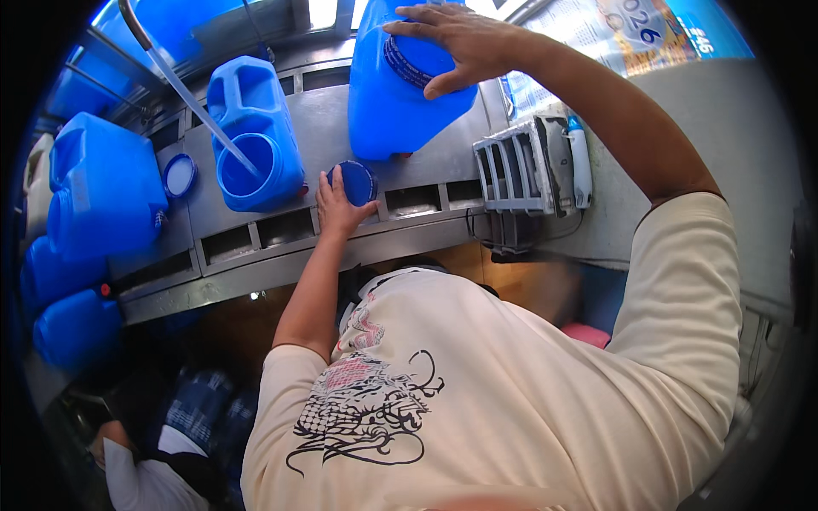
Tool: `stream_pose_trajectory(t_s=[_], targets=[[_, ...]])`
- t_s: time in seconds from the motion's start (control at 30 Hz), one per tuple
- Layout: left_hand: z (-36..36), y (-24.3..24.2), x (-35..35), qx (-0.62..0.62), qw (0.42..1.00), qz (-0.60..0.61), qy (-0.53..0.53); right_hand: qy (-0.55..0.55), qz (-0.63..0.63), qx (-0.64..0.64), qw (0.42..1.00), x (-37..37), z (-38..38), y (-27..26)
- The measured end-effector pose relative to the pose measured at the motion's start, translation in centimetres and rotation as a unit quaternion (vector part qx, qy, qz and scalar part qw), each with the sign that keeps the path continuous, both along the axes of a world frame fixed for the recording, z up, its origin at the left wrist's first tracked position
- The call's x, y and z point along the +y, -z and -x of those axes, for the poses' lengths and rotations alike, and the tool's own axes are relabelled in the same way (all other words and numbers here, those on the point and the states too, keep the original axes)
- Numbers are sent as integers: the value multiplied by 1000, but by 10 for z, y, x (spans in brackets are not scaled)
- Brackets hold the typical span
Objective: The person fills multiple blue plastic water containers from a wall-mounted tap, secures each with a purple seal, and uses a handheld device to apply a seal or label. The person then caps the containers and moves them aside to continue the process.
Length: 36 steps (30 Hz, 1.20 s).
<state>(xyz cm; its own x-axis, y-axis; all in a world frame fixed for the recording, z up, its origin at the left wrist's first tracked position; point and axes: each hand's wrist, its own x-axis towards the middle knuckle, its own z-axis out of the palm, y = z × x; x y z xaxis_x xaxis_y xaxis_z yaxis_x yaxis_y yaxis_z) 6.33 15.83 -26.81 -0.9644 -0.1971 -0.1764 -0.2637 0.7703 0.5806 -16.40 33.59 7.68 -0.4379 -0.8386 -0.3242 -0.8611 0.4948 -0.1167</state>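
Observation:
My left hand (342, 207) has its fingers and thumb around the rim of a round blue screw lid (358, 183) on the steel counter. Above it, a large blue plastic jerrycan (386, 121) stands with its wide blue cap (425, 54) on. My right hand (460, 45) is spread over that cap, index finger and thumb at its edges; whether it grips cannot be told. Left of my left hand stands an uncapped blue jerrycan (291, 153). A clear hose (204, 118) dips into its wide mouth.
Another blue jerrycan (118, 185) stands at left, beside a second loose lid (180, 175). More blue containers (77, 326) sit below it. The steel counter (319, 124) has open slots along its front. At right are a grey rack (514, 169) and a blue-white handheld device (579, 163). Another person's arm (115, 441) shows at lower left.

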Motion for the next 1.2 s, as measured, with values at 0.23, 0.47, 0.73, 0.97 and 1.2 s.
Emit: stream_pose_trajectory(t_s=[0.23,0.47,0.73,0.97,1.2], targets=[[33,40,19,-115,982,123,-91,-33,264,124,956,23,-1,56],[45,-65,55,233,964,-51,-114,99,261,194,940,37,-6,75],[141,-286,98,215,963,142,73,376,410,5,831,57,172,73],[159,-305,83,139,973,142,114,370,482,-225,762,40,234,109],[168,-310,64,143,956,138,214,438,484,-193,733,26,221,96]])
